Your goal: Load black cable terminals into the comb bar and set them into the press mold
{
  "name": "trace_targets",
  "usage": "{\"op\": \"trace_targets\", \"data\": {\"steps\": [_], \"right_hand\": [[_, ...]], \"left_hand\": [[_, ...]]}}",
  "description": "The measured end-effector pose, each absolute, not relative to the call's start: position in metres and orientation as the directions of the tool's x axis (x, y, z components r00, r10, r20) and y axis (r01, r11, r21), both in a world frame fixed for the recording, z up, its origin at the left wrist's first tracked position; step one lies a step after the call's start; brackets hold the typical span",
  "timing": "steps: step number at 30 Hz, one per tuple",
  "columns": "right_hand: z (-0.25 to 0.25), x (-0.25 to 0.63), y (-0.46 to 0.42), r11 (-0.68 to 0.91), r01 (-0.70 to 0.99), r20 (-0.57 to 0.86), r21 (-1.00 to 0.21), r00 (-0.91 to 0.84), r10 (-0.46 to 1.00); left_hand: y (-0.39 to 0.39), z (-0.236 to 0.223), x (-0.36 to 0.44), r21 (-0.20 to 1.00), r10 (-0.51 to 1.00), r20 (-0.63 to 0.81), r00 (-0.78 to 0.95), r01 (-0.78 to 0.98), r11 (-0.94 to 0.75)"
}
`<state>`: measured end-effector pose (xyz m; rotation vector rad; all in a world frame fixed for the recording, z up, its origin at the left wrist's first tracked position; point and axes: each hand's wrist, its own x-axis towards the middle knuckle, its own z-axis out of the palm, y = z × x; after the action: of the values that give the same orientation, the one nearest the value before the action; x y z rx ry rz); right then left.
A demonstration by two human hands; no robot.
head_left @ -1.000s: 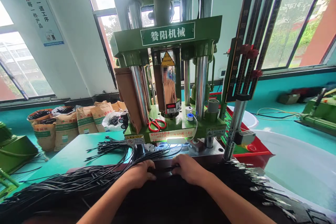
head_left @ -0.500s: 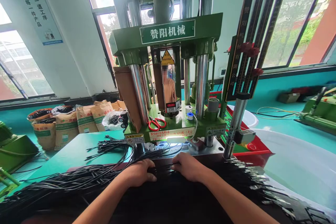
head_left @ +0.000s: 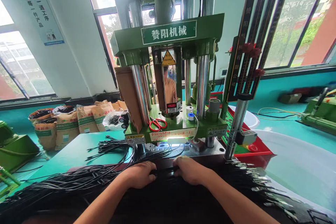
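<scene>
Close to the front edge of a green press (head_left: pixel 131 40), my left hand (head_left: pixel 140 175) has its fingers curled on black cables. My right hand (head_left: pixel 189 169) is a short way to the right, with thumb and fingers pinched around dark cable. Between the hands the cables are too dark to make out singly. To the left, a thick bundle of black cables (head_left: pixel 78 176) spreads across the work surface. On the right, cable ends with silvery metal tips (head_left: pixel 258 180) lie fanned out. Beyond my hands is the press's metal mold plate (head_left: pixel 202 151), with thin cables reaching onto it.
Red-handled scissors (head_left: pixel 158 124) rest on the press's green platen. A control post (head_left: pixel 237 122) rises at the right, before a red tray (head_left: pixel 258 149) and a large white tub (head_left: pixel 296 164). More cables (head_left: pixel 107 147) lie on the teal table (head_left: pixel 76 147). Filled sacks (head_left: pixel 67 126) stand behind.
My left hand's thumb has drawn in toward its fingers. My right hand has shifted slightly, its fingers more closed. The view has moved a little.
</scene>
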<state>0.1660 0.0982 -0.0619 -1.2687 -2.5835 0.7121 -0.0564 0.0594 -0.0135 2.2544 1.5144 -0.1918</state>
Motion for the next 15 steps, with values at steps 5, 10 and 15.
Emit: {"op": "trace_targets", "data": {"steps": [5, 10, 15], "right_hand": [[-0.0647, 0.167, 0.0984, 0.54, 0.687, -0.024, -0.487, -0.628, 0.778], [-0.0652, 0.1688, 0.1, 0.541, 0.68, -0.012, -0.495, -0.628, 0.778], [-0.0592, 0.1707, 0.0975, 0.541, 0.686, 0.029, -0.486, -0.606, 0.795]], "left_hand": [[0.06, -0.015, -0.0554, 0.248, 0.85, -0.353, 0.39, 0.916, -0.317], [0.0579, -0.017, -0.0573, 0.273, 0.869, -0.341, 0.357, 0.923, -0.272], [0.0535, -0.0094, -0.0607, 0.348, 0.892, -0.294, 0.343, 0.908, -0.234]]}}
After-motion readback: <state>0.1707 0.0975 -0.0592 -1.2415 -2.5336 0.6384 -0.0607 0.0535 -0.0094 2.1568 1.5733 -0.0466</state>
